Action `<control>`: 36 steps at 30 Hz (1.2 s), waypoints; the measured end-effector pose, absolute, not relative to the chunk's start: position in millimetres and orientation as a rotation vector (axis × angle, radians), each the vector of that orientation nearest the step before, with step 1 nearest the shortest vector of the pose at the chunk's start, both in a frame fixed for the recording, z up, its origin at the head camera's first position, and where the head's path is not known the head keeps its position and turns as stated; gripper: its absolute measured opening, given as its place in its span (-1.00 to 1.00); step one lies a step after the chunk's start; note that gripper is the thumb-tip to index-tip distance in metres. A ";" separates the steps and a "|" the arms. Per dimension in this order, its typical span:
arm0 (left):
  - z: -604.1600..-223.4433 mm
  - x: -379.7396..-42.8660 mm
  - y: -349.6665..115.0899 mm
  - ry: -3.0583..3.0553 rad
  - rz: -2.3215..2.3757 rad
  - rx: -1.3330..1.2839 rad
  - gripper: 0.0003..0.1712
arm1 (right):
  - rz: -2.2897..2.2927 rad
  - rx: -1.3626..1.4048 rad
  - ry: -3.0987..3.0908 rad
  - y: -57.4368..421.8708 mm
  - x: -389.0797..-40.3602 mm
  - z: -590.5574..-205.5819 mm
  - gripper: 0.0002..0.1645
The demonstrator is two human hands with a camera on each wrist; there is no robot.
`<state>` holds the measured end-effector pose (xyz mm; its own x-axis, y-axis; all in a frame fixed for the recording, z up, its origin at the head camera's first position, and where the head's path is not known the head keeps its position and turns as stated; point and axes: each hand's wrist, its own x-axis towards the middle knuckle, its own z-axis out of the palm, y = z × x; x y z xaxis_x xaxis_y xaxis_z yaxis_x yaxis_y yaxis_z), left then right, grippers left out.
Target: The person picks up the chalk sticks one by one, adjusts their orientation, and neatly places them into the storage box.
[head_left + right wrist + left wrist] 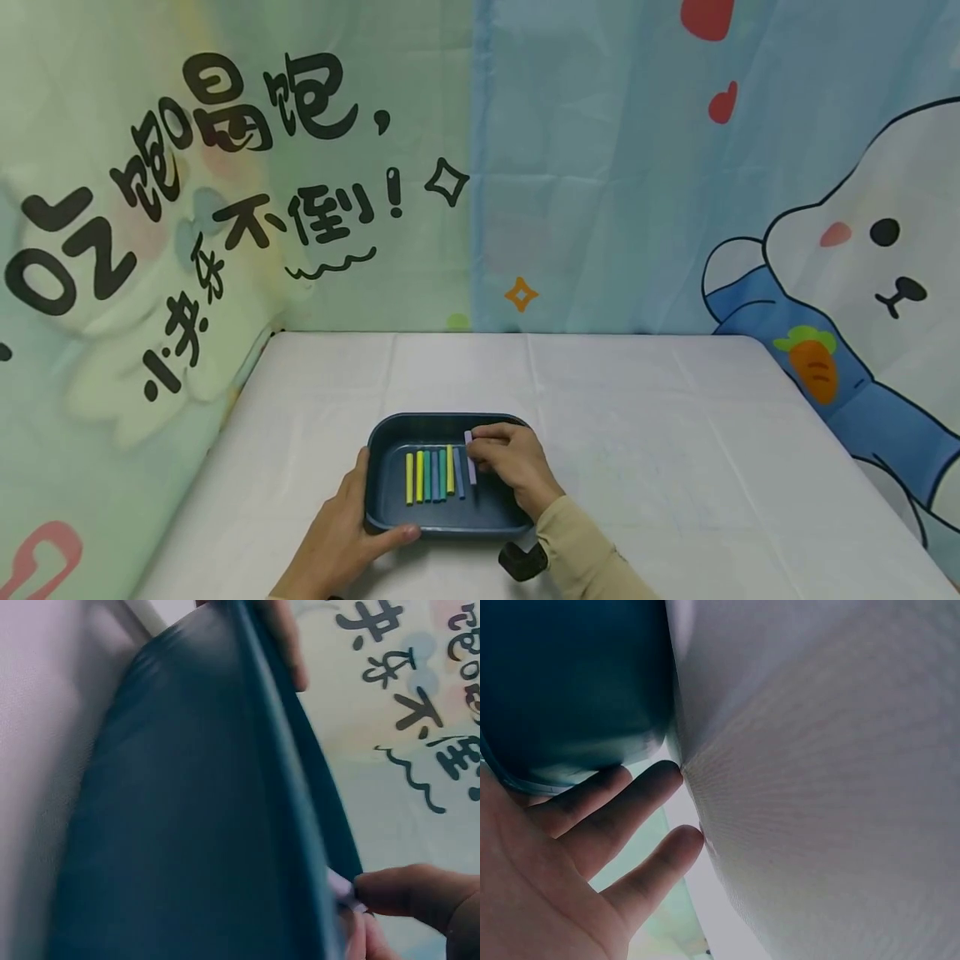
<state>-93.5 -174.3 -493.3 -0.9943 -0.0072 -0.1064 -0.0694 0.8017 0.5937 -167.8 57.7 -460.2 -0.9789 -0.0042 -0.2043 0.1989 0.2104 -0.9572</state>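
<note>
A dark blue rectangular tray rests on the table, with a row of yellow, green and blue chalk sticks side by side in it. My left hand holds the tray by its near left corner, thumb over the front rim and fingers along the left wall. In the left wrist view two fingertips reach down to the tablecloth beside the tray. My right hand pinches a light purple chalk stick between thumb and fingers at the row's right end. The tray wall partly hides this stick in the right wrist view.
A white cloth covers the table. Printed curtains hang behind it and along the left side. A black wrist device sits below my right hand, near the tray's front right corner.
</note>
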 end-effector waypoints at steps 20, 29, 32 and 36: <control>-495.6 -90.9 -179.6 2.910 0.988 0.005 0.55 | -1.419 0.175 2.696 37.4 -169.3 -476.9 -0.80; -489.4 -90.2 -191.3 2.909 0.944 0.040 0.54 | -1.532 -0.052 2.762 41.3 -156.1 -461.9 -0.70; -484.3 -92.0 -193.8 2.941 0.922 0.035 0.46 | -1.558 -0.140 2.790 46.5 -155.6 -451.4 -0.70; -478.2 -95.4 -193.3 3.022 0.872 0.039 0.26 | -1.506 -0.211 2.884 57.7 -155.8 -442.3 -0.66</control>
